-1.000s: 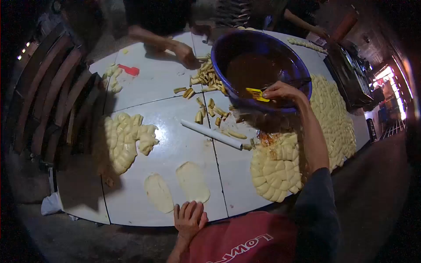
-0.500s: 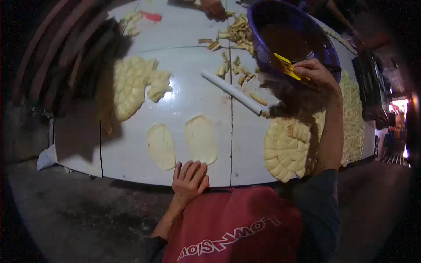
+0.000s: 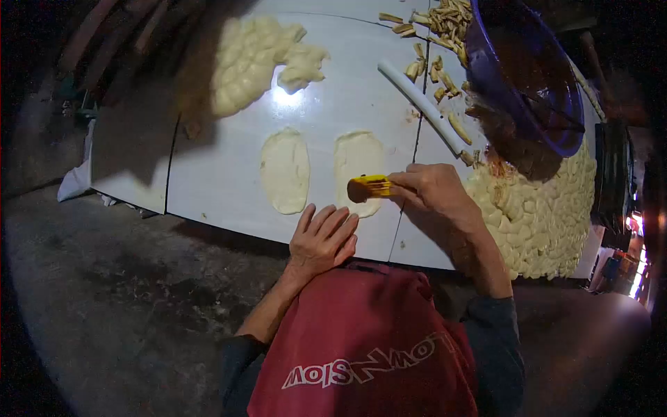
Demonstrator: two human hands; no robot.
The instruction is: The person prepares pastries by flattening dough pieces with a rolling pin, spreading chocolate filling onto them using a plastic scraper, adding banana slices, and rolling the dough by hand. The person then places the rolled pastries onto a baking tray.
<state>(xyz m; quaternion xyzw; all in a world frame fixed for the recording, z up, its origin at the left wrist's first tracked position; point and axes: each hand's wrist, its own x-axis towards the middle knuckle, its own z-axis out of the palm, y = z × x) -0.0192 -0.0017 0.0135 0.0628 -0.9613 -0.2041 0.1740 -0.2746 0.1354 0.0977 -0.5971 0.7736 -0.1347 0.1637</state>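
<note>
My right hand [image 3: 438, 187] grips a yellow spatula [image 3: 376, 185] whose end carries brown filling. It is over the right one of two flat dough ovals; that dough oval [image 3: 358, 149] lies on the white table, partly covered by the spatula. The other dough oval [image 3: 285, 170] lies to its left. My left hand [image 3: 323, 240] rests at the table's near edge, palm down with fingers stretched out, just below the two ovals. Nothing shows in it.
A purple tub [image 3: 479, 59] with brown filling stands at the upper right. A pale rolling rod [image 3: 420, 108] lies beside cut yellowish strips [image 3: 451, 24]. Dough pieces [image 3: 243, 69] sit at the upper left, and many more dough pieces [image 3: 549, 215] cover the right side of the white table [image 3: 229, 187].
My right hand has moved from the tub to the right dough oval, with brown filling now visible on the spatula. My left hand stays by the near edge. The view has shifted.
</note>
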